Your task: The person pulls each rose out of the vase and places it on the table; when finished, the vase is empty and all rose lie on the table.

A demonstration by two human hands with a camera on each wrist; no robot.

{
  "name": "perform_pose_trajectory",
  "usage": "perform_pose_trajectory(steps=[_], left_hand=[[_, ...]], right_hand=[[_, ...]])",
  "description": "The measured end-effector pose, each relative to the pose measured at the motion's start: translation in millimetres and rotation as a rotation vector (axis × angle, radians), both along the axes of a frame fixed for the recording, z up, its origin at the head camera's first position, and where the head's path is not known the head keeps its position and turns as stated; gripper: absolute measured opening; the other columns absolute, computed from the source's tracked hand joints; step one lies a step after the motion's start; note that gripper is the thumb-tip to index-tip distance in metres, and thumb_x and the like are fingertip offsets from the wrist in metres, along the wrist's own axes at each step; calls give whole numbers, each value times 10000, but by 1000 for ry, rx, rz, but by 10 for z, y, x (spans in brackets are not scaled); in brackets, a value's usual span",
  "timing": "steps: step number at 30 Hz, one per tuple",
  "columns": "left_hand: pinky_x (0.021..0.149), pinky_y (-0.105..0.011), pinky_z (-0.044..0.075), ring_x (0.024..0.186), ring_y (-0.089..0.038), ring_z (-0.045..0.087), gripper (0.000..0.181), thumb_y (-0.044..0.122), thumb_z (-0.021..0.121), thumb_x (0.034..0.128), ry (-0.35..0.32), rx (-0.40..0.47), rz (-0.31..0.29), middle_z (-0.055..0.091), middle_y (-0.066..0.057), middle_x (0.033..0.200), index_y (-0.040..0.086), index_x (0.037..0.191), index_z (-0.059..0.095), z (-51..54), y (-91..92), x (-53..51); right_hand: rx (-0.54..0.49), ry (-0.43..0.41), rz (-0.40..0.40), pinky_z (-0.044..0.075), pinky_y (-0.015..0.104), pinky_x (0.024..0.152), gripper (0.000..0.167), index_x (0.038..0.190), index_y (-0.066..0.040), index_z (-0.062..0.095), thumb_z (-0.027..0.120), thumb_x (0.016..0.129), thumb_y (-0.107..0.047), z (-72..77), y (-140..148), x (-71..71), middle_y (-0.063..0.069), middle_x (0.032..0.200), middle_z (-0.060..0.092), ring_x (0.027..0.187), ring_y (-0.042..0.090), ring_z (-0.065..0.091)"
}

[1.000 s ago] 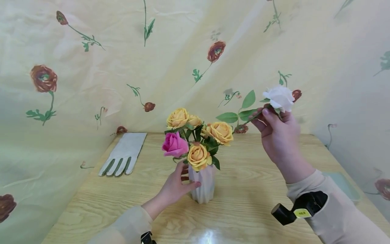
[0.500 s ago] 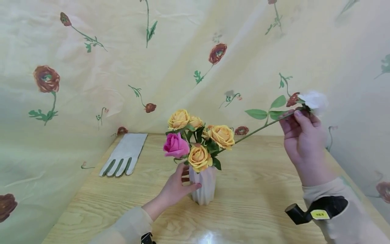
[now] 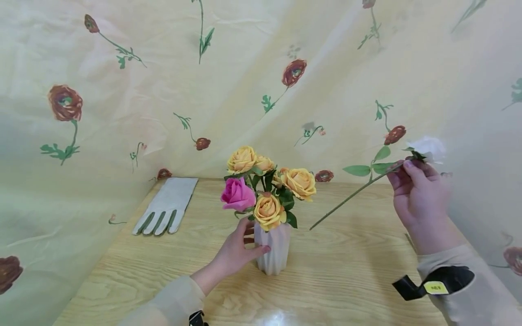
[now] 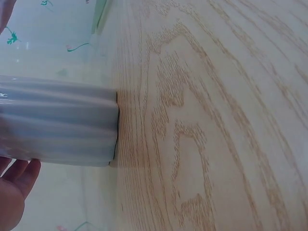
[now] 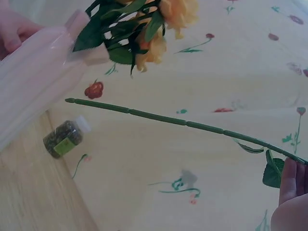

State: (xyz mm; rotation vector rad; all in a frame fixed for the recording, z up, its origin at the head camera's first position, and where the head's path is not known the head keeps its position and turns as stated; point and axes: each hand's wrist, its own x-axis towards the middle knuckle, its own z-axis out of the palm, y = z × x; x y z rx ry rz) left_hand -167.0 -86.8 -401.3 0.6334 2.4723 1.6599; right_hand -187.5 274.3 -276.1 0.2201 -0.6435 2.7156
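Far left, a pale work glove with green showing between its fingers is just lying on the table, same spot as a second ago. Next along, the person's left hand hasn't really budged: thumb across the front, fingers curled round the side of the white vase, which stands upright with a pink rose and several yellow roses in it.

The change is over on the right. Half a second ago the lower end of the green stem was lost behind the yellow blooms — now the whole thing is in the open, bare tip near the vase but apart from it. The white rose has shifted further right, with the right hand pinching its stem just under the bloom.

So, as far as anyone can judge, that flower is fully free of the bunch — and the steadying grip seems to have kept the vase put.
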Motion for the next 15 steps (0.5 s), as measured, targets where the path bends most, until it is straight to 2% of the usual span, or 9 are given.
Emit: perform_pose_trajectory(steps=[10, 15], left_hand=[[926, -414, 480, 1145, -299, 513, 656, 332, 714, 835, 3, -20, 9, 488, -157, 1292, 75, 1317, 351, -35, -7, -15], [924, -416, 482, 1144, -299, 513, 638, 320, 714, 838, 1, -7, -1, 487, -155, 1285, 74, 1306, 357, -30, -8, -15]], right_hand=[[116, -11, 34, 575, 362, 694, 87, 886, 95, 576, 505, 890, 146, -203, -67, -70, 164, 837, 610, 730, 274, 631], [174, -65, 36, 572, 339, 708, 49, 887, 70, 564, 554, 875, 116, -304, -122, -86, 140, 854, 607, 750, 242, 638]])
